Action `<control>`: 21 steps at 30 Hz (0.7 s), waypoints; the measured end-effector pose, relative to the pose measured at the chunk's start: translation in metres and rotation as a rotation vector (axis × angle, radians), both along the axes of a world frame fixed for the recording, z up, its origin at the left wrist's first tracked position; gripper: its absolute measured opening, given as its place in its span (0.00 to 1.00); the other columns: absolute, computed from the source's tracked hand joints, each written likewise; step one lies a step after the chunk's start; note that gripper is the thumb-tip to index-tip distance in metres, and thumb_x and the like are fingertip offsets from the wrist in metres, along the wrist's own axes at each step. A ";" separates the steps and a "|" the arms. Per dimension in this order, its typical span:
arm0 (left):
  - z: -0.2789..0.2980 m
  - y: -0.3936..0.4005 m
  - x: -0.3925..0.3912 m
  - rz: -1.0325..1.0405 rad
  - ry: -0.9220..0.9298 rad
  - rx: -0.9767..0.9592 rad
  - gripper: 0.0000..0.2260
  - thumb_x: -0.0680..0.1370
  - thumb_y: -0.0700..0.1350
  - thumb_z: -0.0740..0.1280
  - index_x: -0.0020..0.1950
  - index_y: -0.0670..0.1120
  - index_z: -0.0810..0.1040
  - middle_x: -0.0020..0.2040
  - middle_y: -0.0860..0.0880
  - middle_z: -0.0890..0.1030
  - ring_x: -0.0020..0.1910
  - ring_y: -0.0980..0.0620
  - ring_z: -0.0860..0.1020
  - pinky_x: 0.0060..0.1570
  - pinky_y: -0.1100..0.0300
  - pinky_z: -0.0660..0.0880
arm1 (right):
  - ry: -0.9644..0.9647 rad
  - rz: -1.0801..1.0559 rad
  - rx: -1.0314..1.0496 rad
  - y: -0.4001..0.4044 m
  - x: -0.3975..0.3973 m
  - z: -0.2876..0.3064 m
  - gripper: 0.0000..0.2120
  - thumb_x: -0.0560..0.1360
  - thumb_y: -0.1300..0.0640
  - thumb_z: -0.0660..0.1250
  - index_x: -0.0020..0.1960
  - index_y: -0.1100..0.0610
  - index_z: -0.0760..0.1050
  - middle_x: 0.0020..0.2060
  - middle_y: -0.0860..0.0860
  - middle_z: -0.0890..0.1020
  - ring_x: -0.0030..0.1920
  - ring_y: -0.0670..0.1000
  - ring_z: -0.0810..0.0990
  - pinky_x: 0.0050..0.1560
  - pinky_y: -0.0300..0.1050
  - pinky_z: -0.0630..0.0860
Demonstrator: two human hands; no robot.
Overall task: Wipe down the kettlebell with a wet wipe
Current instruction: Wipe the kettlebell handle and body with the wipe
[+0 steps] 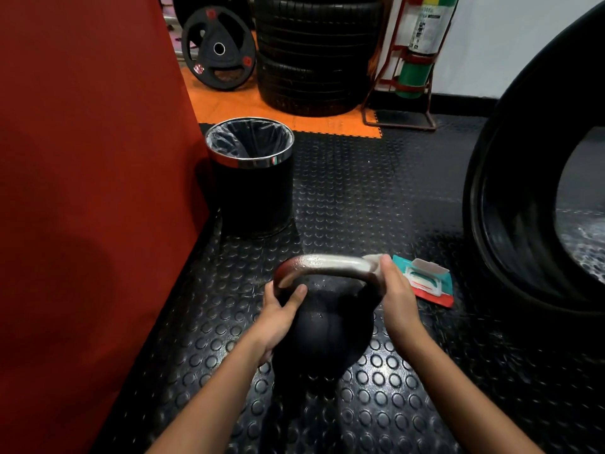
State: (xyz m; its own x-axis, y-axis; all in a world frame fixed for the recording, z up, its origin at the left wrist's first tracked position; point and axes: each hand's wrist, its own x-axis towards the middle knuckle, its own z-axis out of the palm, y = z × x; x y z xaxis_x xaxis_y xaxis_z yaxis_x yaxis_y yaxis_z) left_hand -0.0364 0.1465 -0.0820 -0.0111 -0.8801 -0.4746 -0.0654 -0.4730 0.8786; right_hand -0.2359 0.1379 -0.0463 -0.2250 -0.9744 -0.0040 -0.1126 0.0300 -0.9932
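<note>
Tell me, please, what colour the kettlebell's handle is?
Bare silvery metal, unlike the black kettlebell body; the handle shows in the head view.

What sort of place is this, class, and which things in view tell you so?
Probably a gym: a kettlebell stands on studded rubber flooring, a weight plate leans by a stack of tyres, and a large tyre stands at the right.

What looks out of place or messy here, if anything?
Little stands out. The wipes pack lies on the floor with its lid flipped open, just right of the kettlebell. The right hand presses a wipe on the handle; the left hand steadies the other side. The bin stands upright.
</note>
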 end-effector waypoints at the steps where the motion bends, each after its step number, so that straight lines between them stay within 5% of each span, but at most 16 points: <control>1: 0.001 0.000 -0.001 -0.001 -0.004 0.002 0.33 0.78 0.61 0.63 0.77 0.57 0.49 0.71 0.52 0.65 0.60 0.55 0.65 0.56 0.59 0.65 | 0.035 0.006 -0.054 -0.001 0.005 0.004 0.21 0.85 0.47 0.52 0.52 0.50 0.83 0.52 0.48 0.86 0.57 0.49 0.81 0.62 0.46 0.73; 4: 0.001 0.002 -0.001 0.017 -0.004 -0.019 0.34 0.78 0.61 0.63 0.77 0.56 0.50 0.71 0.52 0.66 0.60 0.55 0.66 0.55 0.59 0.66 | 0.109 0.018 -0.120 0.000 0.011 0.004 0.18 0.84 0.48 0.52 0.52 0.48 0.81 0.52 0.45 0.84 0.57 0.45 0.80 0.61 0.41 0.71; 7: 0.003 0.003 -0.002 0.015 -0.005 -0.026 0.32 0.78 0.60 0.63 0.77 0.56 0.51 0.69 0.52 0.66 0.59 0.55 0.66 0.54 0.60 0.66 | -0.041 -0.058 0.018 0.002 0.003 -0.005 0.18 0.86 0.48 0.54 0.50 0.50 0.81 0.49 0.46 0.84 0.53 0.45 0.80 0.60 0.42 0.73; 11: 0.000 0.001 0.000 0.011 -0.009 -0.026 0.26 0.76 0.63 0.65 0.69 0.60 0.58 0.70 0.51 0.68 0.59 0.53 0.70 0.51 0.60 0.70 | -0.136 -0.036 0.210 -0.001 -0.003 -0.009 0.29 0.86 0.46 0.51 0.49 0.67 0.81 0.46 0.63 0.85 0.47 0.53 0.81 0.58 0.49 0.74; 15: -0.005 -0.001 0.003 0.008 -0.018 -0.014 0.44 0.69 0.71 0.66 0.77 0.58 0.51 0.75 0.51 0.64 0.68 0.50 0.68 0.62 0.56 0.69 | -0.031 -0.060 0.069 0.000 0.006 0.002 0.25 0.82 0.37 0.53 0.48 0.49 0.83 0.48 0.47 0.86 0.54 0.50 0.81 0.60 0.48 0.73; 18: -0.005 0.000 0.001 0.011 -0.026 -0.023 0.34 0.76 0.64 0.64 0.76 0.57 0.53 0.69 0.55 0.65 0.63 0.54 0.67 0.58 0.59 0.66 | 0.146 0.002 -0.139 0.009 0.017 0.008 0.18 0.81 0.38 0.50 0.51 0.35 0.79 0.52 0.37 0.81 0.59 0.46 0.77 0.63 0.44 0.69; 21: -0.002 0.001 0.000 0.009 -0.030 -0.038 0.26 0.77 0.62 0.64 0.69 0.60 0.57 0.68 0.54 0.67 0.60 0.54 0.68 0.55 0.60 0.66 | 0.116 0.003 -0.136 0.013 0.014 0.000 0.16 0.82 0.41 0.51 0.57 0.40 0.77 0.56 0.38 0.80 0.63 0.44 0.76 0.67 0.45 0.68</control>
